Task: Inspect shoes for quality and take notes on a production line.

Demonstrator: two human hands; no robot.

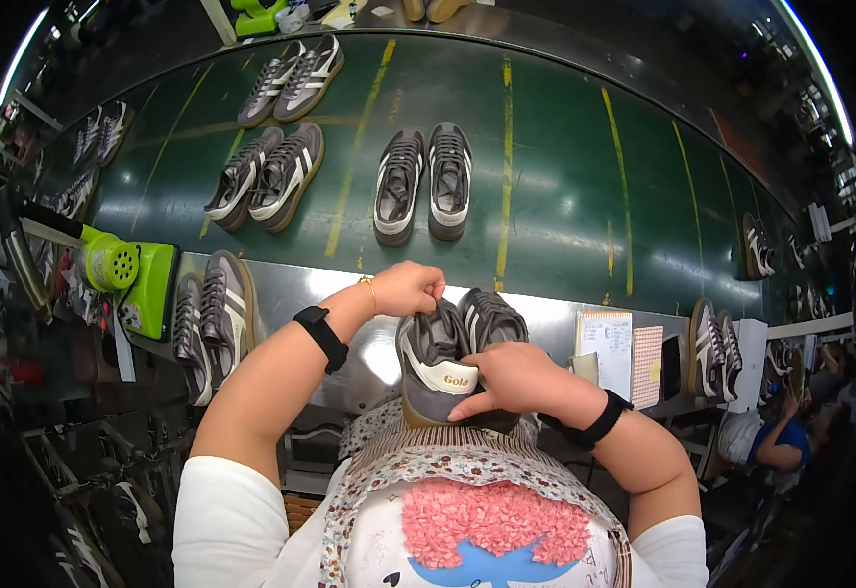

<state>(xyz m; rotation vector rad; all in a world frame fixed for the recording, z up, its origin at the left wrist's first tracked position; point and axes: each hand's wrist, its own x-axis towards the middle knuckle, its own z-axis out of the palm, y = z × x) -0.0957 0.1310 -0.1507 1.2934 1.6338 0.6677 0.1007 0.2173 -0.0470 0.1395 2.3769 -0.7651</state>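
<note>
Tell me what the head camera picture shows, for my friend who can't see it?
A person holds a grey shoe close to their chest, the left hand pinching its top and the right hand gripping its side. A second grey shoe sits just behind it. More shoe pairs lie on a green belt beyond.

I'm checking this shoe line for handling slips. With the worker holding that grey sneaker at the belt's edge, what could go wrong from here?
1. The left hand pinches the grey sneaker near its top while the right hand only cups its side; it might slip.
2. A second sneaker sits right behind it and could get knocked.
3. Pairs on the green belt may pile up.
</note>
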